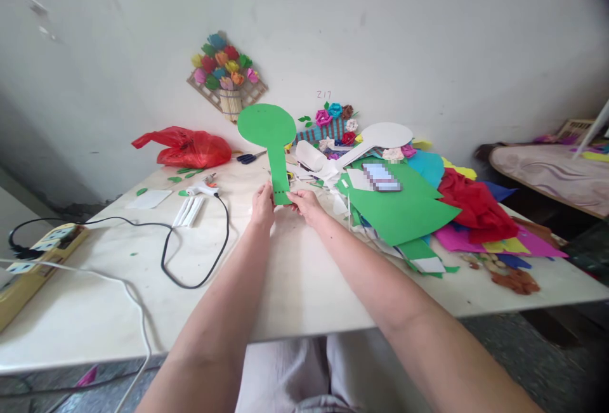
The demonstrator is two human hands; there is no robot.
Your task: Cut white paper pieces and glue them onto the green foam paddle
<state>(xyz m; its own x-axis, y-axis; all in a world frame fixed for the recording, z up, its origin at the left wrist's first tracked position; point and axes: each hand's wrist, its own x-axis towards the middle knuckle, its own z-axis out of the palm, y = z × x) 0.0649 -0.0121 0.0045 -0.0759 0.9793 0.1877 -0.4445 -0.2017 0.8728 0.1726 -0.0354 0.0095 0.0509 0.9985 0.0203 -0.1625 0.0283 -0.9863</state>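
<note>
A green paddle-shaped paper cutout (pixel 267 126), with a rounded head and a straight stem, stands upright between my hands. My left hand (pixel 263 205) pinches the left edge of the stem near its bottom. On the opposite edge, my right hand (pixel 306 205) grips the stem's lower corner. A row of small dark marks runs across the stem just above my fingers. Behind it to the right lies a white cutout of similar shape (pixel 386 135), on a heap of paper scraps.
Left of my hands are a hot glue gun (pixel 203 186), white glue sticks (pixel 189 211) and a power strip (pixel 42 267) with trailing cords. A red plastic bag (pixel 190 148) and scissors (pixel 250 158) sit behind. Green sheets (pixel 404 207), a phone (pixel 382 177) and red cloth-like material (pixel 476 207) cover the right side.
</note>
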